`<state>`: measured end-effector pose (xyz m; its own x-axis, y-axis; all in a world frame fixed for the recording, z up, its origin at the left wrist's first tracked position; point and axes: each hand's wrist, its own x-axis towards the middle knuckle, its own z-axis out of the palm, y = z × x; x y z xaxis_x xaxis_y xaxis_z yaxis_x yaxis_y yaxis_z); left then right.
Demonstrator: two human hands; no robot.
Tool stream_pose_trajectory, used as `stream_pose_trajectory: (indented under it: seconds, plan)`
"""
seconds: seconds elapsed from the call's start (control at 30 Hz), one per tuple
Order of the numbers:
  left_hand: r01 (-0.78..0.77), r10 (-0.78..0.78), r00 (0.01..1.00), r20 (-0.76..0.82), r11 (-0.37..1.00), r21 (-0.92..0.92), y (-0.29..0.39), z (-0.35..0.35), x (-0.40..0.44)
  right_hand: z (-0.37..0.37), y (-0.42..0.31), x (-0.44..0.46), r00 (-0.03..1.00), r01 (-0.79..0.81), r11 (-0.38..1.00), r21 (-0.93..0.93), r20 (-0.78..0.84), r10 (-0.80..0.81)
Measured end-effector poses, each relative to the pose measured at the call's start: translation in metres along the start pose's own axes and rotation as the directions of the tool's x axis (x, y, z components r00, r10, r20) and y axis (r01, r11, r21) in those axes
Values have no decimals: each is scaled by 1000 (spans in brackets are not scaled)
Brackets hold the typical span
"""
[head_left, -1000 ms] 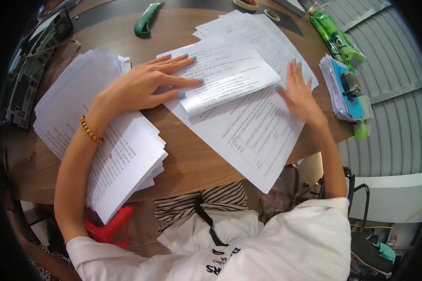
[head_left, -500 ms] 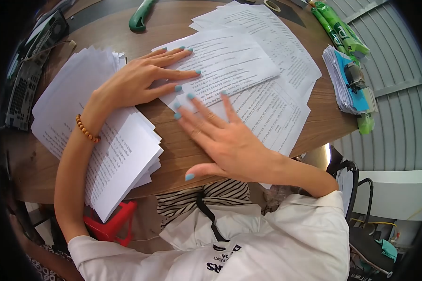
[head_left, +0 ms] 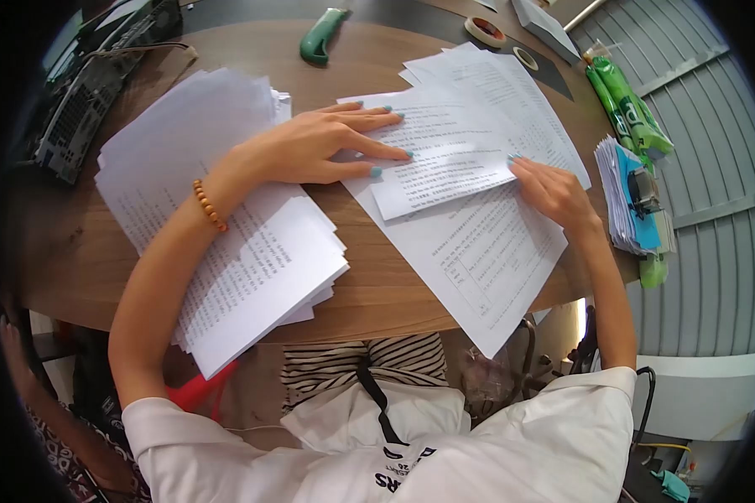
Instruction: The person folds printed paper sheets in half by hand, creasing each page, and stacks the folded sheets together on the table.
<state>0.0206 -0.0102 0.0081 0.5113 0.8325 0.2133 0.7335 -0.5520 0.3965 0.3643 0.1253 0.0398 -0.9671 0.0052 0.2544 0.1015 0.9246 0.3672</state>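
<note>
My left hand [head_left: 331, 144] lies flat with fingers spread on a printed sheet [head_left: 445, 172], which rests on other printed pages [head_left: 486, 260]. At that sheet's right corner, my right hand [head_left: 554, 191] has its fingers drawn together and closed on the edge; the thumb is mostly hidden. Under my left forearm, with its wooden bead bracelet [head_left: 210, 205], sits a thick stack of printed paper [head_left: 252, 277].
A green-handled tool [head_left: 321, 38] and tape rolls [head_left: 485, 32] lie toward the back. Clipped papers [head_left: 625, 197] and green packages [head_left: 625, 101] are at the right edge. Dark electronic equipment [head_left: 101, 84] stands at left. Another person's arm [head_left: 67, 427] shows at lower left.
My right hand has moved from hovering open over the near pages to the sheet's right corner and closed there. My left hand stays on the sheet. The camera view has shifted.
</note>
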Motion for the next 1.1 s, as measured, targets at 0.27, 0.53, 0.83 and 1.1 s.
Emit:
stream_pose_trajectory:
  seconds: [0.27,0.53,0.83,1.1]
  plan:
    - [-261,-405,745,-530,553,-791,-18,-14,1,-60,-30,58,561,-151,608,780,-439,702]
    - [-348,-594,680,-430,255,-902,-19,-27,-10,-45,-207,196,917,251,714,654,-396,41]
    - [-499,-447,751,-485,95,-861,-53,-86,-42,-17,-227,200,984,132,565,814,-179,27]
    - [-319,13,359,-933,942,-110,70,-182,-64,-27,-222,211,1000,18,612,790,-8,-19]
